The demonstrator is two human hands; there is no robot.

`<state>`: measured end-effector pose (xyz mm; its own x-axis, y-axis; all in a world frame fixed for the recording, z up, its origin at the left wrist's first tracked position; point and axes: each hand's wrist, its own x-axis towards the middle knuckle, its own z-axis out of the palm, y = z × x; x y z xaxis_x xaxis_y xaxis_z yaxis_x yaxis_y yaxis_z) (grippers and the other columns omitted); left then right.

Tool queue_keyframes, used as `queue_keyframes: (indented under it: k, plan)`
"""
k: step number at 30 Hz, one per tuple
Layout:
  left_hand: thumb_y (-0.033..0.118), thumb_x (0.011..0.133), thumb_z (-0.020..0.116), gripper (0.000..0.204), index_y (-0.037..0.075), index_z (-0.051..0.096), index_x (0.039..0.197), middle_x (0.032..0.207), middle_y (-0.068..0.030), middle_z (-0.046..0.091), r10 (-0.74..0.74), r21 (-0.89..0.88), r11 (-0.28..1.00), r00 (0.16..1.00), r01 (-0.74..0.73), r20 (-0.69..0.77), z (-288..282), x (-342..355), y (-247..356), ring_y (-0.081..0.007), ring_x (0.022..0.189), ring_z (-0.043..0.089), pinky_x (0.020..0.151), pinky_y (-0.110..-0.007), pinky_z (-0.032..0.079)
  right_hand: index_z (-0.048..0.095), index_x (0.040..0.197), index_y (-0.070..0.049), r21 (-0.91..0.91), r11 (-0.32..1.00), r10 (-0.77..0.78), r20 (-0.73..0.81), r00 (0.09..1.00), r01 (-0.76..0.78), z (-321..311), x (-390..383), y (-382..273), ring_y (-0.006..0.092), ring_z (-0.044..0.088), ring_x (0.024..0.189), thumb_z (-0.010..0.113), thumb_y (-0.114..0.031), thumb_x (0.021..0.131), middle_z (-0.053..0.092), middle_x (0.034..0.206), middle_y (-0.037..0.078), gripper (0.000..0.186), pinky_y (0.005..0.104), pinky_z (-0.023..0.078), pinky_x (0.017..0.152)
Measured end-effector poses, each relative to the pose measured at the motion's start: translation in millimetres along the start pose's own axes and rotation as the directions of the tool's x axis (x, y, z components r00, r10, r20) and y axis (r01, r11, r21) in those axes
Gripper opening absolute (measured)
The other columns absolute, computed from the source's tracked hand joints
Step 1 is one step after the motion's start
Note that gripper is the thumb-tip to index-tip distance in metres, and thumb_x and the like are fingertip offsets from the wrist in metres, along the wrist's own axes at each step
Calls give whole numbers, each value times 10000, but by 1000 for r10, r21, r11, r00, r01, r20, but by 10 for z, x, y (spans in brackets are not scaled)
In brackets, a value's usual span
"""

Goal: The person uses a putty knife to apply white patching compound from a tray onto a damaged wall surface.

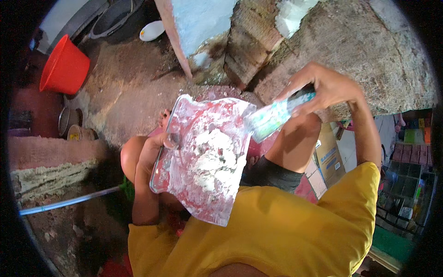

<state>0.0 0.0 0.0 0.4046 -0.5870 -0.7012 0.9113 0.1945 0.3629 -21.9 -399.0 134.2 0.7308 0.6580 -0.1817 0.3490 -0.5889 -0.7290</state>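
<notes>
My left hand (152, 150) is closed on the left edge of a red plastic sheet-like board (184, 113), its thumb on top. White smears cover the board, and a lumpy heap of white putty (214, 159) lies on its middle. In my right hand (325, 90) is a putty scraper (272, 119) with a dark handle part and a wide, whitish-green blade coated in putty. The blade's end is by the board's upper right edge; whether they touch I cannot tell. My right fingers wrap round the scraper.
Ahead stands a wall corner (203, 32) with rough bare masonry (251, 41) beside it. A red bucket (67, 67), dark basin (115, 21) and white dish (152, 31) are at the far left. A pale pipe (69, 201) runs at left; a cardboard box (328, 154) lies at right.
</notes>
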Motion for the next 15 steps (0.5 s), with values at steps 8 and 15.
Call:
queue_keyframes:
  k: [8,15]
  plan:
    - [47,626,528,424,-12,535,1046,900,-129,616,186,175,975,936,-138,-298,693,-32,55,-233,723,609,713,-345,515,666,1064,-76,91,996,-15,75,997,8,145,83,-102,186,652,863,765,-178,683,675,989,127,407,282,483,754]
    - [78,586,612,227,-9,576,793,721,-80,582,235,142,968,939,-204,-251,741,-42,48,-179,588,532,584,-311,456,660,1084,-81,118,993,-11,76,997,2,225,101,-68,174,649,865,753,-175,693,677,1001,115,412,278,483,771]
